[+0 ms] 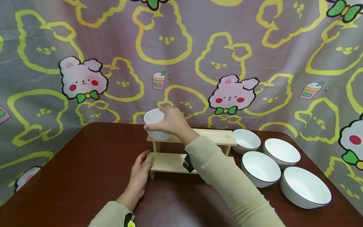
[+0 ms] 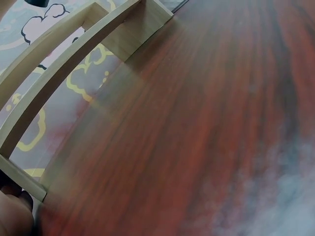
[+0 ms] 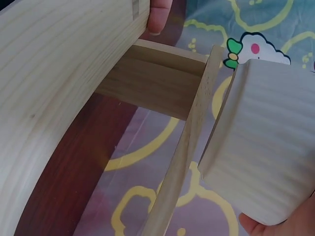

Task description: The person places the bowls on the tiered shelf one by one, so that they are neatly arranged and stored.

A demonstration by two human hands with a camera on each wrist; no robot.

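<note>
A white bowl with a thin dark rim [image 1: 153,116] is at the left end of a two-step wooden rack's upper board [image 1: 210,135]. My right hand [image 1: 174,121] grips this bowl by its side, thumb toward me. In the right wrist view the bowl's ribbed wall [image 3: 266,137] appears sideways beside the upper board [image 3: 184,147]; whether its base touches the wood I cannot tell. My left hand [image 1: 137,178] holds the left end of the lower board [image 1: 167,162], thumb on top. The left wrist view shows the rack's underside [image 2: 64,64] and part of that hand [image 2: 15,214].
Several white bowls stand right of the rack: a small one [image 1: 246,140], two medium ones [image 1: 261,168] [image 1: 282,151] and a large one [image 1: 306,186]. The dark red-brown table [image 1: 93,170] reaches back to a patterned curtain [image 1: 119,37].
</note>
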